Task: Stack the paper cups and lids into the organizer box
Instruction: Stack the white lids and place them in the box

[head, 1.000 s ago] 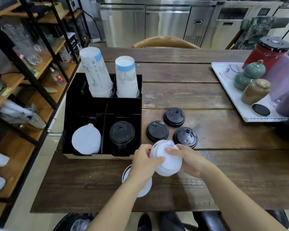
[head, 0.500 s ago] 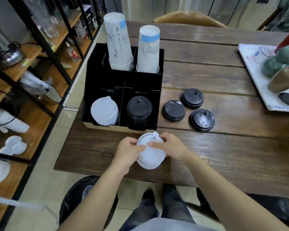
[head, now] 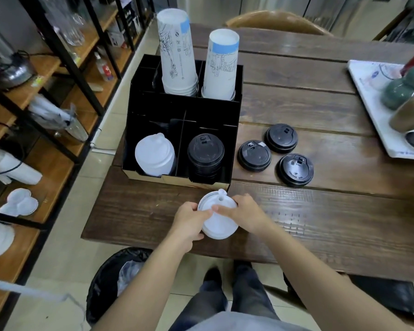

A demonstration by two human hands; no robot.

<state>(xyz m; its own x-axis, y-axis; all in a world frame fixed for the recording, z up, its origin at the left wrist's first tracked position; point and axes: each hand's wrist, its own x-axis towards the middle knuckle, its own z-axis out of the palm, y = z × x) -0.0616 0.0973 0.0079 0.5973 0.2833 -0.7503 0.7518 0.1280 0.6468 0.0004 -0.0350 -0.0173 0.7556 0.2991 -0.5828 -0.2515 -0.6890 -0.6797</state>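
Note:
A black organizer box [head: 153,108] stands on the table's left end. Its back compartments hold two upside-down stacks of paper cups [head: 177,53], [head: 221,65]. A stack of white lids [head: 154,155] fills the front left compartment and a stack of black lids [head: 205,152] the front right. Three black lids [head: 255,155], [head: 282,137], [head: 296,169] lie loose on the table to the right of the box. Just in front of the box, my left hand [head: 189,222] and my right hand [head: 245,212] both grip a stack of white lids [head: 219,217] over the table's near edge.
A white tray [head: 368,101] with ceramic jars sits at the table's right. Wooden shelves [head: 58,75] with glassware stand to the left. A black-bagged bin [head: 120,280] is on the floor under the table's near edge. A wooden chair back [head: 275,20] is behind the table.
The camera has tilted down and shifted. Both hands kept hold of the white lid stack, pressing it together in front of the box. The single white lid seen under my left hand before is no longer visible.

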